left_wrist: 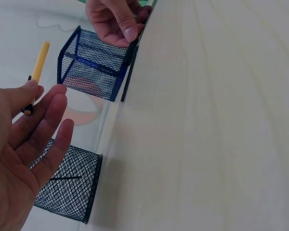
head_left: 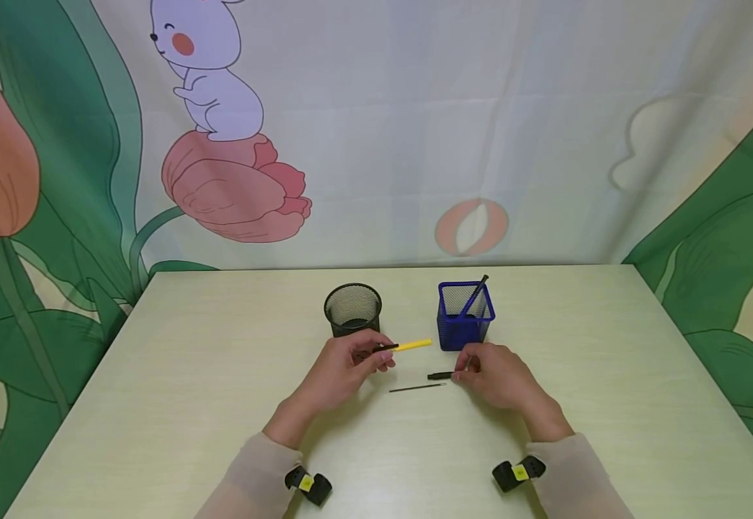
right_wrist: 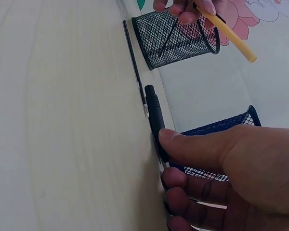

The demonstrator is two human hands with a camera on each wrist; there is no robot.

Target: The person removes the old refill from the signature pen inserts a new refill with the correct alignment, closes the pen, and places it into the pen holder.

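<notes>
My left hand (head_left: 350,366) pinches a yellow pen (head_left: 416,344) by its black end between thumb and forefinger. In the left wrist view the yellow barrel (left_wrist: 41,60) points up and the other fingers are spread. My right hand (head_left: 498,376) grips a black pen barrel (head_left: 439,375) with thumb and fingertips, low at the table; its black grip end (right_wrist: 154,113) shows in the right wrist view. A thin dark pen refill (head_left: 416,388) lies between the hands, its pale tip to the right.
A round black mesh pen holder (head_left: 353,311) stands behind my left hand. Behind my right hand is a square blue mesh pen holder (head_left: 464,335) with a dark pen (head_left: 480,289) leaning in it. The pale table (head_left: 207,339) meets a printed curtain (head_left: 376,144) at the back.
</notes>
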